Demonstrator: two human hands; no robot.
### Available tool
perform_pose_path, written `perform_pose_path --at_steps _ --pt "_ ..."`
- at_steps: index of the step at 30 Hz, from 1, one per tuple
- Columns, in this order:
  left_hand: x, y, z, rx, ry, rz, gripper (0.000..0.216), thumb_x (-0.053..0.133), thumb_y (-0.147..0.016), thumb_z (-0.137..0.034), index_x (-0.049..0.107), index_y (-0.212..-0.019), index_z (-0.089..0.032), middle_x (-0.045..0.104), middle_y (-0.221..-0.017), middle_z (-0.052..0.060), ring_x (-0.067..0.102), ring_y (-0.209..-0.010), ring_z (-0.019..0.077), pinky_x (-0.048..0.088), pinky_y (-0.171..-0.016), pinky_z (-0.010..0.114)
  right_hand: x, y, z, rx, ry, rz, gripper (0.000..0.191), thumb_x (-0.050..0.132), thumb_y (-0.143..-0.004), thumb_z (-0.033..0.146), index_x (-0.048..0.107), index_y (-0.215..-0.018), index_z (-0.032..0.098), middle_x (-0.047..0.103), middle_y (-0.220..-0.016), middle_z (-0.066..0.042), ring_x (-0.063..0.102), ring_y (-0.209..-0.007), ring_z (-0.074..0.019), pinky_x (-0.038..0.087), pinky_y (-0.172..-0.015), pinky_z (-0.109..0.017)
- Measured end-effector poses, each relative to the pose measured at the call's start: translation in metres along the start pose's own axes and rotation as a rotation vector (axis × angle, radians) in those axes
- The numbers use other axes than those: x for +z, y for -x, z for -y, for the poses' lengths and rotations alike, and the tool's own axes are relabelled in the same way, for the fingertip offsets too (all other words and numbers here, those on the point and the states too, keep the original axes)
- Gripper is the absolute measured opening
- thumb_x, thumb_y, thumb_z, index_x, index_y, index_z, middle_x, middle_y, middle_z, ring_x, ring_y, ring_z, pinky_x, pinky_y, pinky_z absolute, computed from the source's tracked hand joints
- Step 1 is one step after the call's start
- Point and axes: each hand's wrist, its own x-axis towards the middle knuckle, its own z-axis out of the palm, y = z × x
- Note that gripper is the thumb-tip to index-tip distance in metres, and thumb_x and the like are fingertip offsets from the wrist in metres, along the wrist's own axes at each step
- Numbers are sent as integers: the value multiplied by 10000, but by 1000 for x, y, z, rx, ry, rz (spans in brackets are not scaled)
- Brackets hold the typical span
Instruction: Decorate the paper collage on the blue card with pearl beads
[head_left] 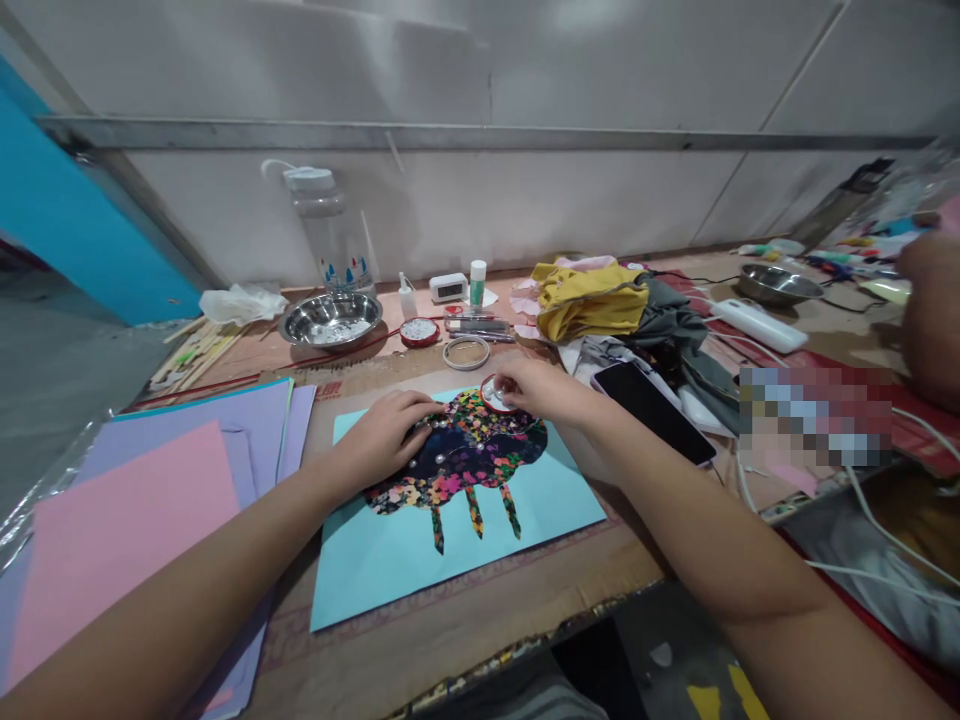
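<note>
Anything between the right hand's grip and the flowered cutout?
Yes: a red-rimmed dish sits directly under the right hand's grip, overlapping the flowered cutout at its far edge in view; contact between them is unclear. The left hand covers part of the cutout's left side.

I see room along the near side of the blue sheet [442, 585] — 1 phone [652, 412] and heaped cloth [592, 300] obstruct the right.

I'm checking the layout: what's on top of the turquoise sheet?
On the turquoise sheet lies a flowery cutout with small white beads. The left hand and the red-rimmed container hide parts of it; what's there cannot be seen.
</note>
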Motion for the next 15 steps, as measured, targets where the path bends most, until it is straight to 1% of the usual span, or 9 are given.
perform_pose_path --at_steps 3,7,11,15 --pt "0 -1 -1 2 7 -5 330 452 -986 -265 608 -1268 -197 623 -1236 102 563 -1148 252 454 -1012 429 3 1 -3 7 8 -37 159 610 -760 97 668 -889 171 686 -863 -57 564 -718 -160 329 -617 -250" --pt "0 0 -2 -3 15 -12 324 451 -985 -263 614 -1259 -208 627 -1230 99 574 -1137 250 467 -999 421 1 -1 -22 74 16 -105 198 596 -725 77 646 -894 166 682 -861 -64 550 -707 -166 321 -612 -253" --pt "0 0 -2 6 17 -20 319 448 -984 -254 610 -1256 -213 625 -1243 94 567 -1157 246 466 -1011 420 -4 -2 -42 148 -5 -156 181 567 -777 115 642 -938 155 679 -833 -59 548 -684 -160 324 -599 -247" --pt "0 1 -1 4 16 -12 319 451 -986 -258 613 -1253 -200 623 -1244 99 562 -1160 244 464 -1020 423 -6 -2 -43 139 -37 -168 141 597 -780 147 644 -911 162 678 -830 -41 562 -707 -152 340 -612 -234"
